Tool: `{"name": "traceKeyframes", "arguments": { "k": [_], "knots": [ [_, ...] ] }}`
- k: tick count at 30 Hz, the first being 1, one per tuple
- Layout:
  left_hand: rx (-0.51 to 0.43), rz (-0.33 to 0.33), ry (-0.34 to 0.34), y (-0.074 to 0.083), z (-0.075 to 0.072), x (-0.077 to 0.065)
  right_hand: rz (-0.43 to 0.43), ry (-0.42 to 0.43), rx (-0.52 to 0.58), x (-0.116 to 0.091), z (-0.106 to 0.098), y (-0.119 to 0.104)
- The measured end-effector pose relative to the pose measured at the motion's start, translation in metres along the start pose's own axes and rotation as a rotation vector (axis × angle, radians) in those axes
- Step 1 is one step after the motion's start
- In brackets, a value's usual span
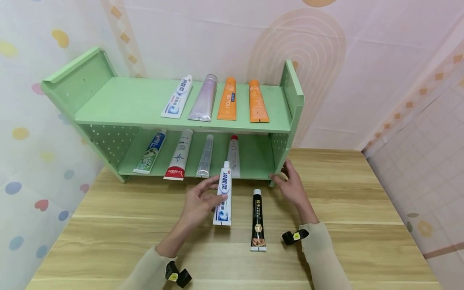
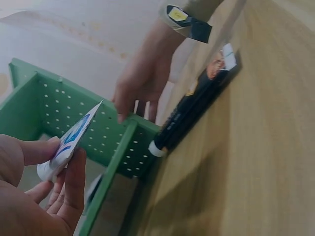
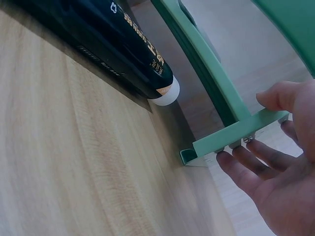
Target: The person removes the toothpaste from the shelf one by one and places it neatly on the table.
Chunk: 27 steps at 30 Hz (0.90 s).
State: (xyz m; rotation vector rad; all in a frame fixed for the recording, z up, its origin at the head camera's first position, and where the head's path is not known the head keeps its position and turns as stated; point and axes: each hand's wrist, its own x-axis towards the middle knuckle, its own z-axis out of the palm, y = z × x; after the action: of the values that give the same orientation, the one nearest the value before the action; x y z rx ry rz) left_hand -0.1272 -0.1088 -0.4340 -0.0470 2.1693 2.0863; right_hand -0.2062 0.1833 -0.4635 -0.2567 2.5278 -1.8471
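Between thumb and fingers my left hand (image 1: pixel 198 203) pinches a white and blue toothpaste tube (image 1: pixel 225 187), its cap pointing up toward the shelf. The tube overlaps the front of the lower shelf in the head view. My right hand (image 1: pixel 291 185) holds the lower right side panel of the green two-tier shelf (image 1: pixel 295 96), thumb on one side and fingers on the other, as the right wrist view shows (image 3: pixel 275 147). On the table between the hands lies a black toothpaste tube (image 1: pixel 257 221) with a white cap, pointing at the shelf.
On the upper tier lie a white and blue tube (image 1: pixel 177 98), a lilac tube (image 1: pixel 204 98) and two orange tubes (image 1: pixel 227 100). The lower tier holds a green and blue tube (image 1: pixel 150 153), a Colgate tube (image 1: pixel 180 155), a silver tube (image 1: pixel 206 157) and a red-capped tube (image 1: pixel 235 157).
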Motion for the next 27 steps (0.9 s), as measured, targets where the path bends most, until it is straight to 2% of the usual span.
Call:
{"name": "traceKeyframes", "arguments": {
  "k": [13,22,27],
  "knots": [
    [0.051,-0.078,-0.022,-0.024,0.01,0.002,0.003,0.008,0.002,-0.001,0.0,-0.003],
    [0.064,-0.044,-0.022,-0.03,0.021,0.001,-0.003,0.007,0.005,-0.001,-0.001,-0.002],
    [0.069,-0.065,-0.023,-0.033,0.024,-0.002,-0.004,0.005,0.005,-0.001,-0.001,-0.002]
  ]
}}
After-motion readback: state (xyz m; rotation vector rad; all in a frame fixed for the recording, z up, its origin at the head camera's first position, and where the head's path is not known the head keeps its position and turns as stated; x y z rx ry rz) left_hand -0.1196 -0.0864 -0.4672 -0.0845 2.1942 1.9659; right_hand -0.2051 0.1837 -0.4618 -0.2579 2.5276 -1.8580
